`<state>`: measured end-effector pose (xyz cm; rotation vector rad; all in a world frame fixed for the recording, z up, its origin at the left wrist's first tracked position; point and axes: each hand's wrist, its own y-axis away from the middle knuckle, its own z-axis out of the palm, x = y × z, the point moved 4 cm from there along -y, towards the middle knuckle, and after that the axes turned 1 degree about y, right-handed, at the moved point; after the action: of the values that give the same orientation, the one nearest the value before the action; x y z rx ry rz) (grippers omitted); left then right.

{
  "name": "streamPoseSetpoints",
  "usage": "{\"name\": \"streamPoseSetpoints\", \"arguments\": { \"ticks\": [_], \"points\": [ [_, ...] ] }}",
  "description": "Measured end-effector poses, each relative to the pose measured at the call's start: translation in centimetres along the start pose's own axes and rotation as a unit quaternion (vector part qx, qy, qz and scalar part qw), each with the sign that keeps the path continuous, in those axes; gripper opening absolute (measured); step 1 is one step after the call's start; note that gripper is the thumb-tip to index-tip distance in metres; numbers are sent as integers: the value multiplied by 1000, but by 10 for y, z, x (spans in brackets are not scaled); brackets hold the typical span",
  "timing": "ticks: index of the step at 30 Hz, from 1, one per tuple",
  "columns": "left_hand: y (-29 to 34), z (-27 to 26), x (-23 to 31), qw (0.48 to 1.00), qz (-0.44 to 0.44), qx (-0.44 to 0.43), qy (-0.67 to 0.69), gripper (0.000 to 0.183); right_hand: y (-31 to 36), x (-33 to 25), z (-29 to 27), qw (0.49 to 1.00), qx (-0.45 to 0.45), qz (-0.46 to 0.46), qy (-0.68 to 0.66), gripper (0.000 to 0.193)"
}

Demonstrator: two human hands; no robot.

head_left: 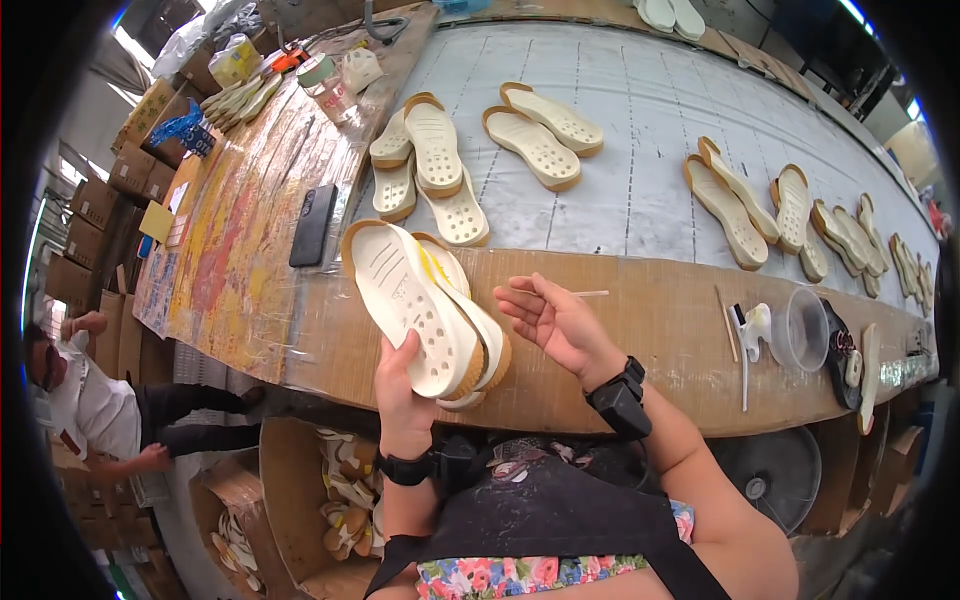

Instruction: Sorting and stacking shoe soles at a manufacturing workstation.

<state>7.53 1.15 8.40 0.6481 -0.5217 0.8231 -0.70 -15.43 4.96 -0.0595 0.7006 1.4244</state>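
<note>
My left hand [402,395] grips a small stack of cream shoe soles [415,300] at the table's near edge, thumb on the top sole. That sole has rows of holes, grooved lines and a tan rim. Yellow shows along the edge of the sole beside it [450,270]. Just right of the stack, my right hand [555,325] is turned palm toward the soles with its fingers curled. A thin pale stick [592,293] passes through its grasp, its end jutting past the thumb side. The fingers partly hide the stick.
Several more soles [535,145] lie in groups on the grey sheet. A black phone [313,226] and a jar [325,85] are at left. A clear plastic cup [801,330] and sticks lie right. Boxes of soles [345,490] stand below. A person [110,410] is at far left.
</note>
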Motion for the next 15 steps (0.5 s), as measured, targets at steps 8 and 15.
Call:
{"name": "streamPoseSetpoints", "arguments": {
  "ticks": [8,15],
  "points": [
    [-4,-19,10,978,40,-58,-199,62,-49,-8,-30,964,49,-5,262,21],
    [3,-15,10,969,14,-91,-228,76,-213,-37,-31,652,207,-181,707,45]
  ]
}}
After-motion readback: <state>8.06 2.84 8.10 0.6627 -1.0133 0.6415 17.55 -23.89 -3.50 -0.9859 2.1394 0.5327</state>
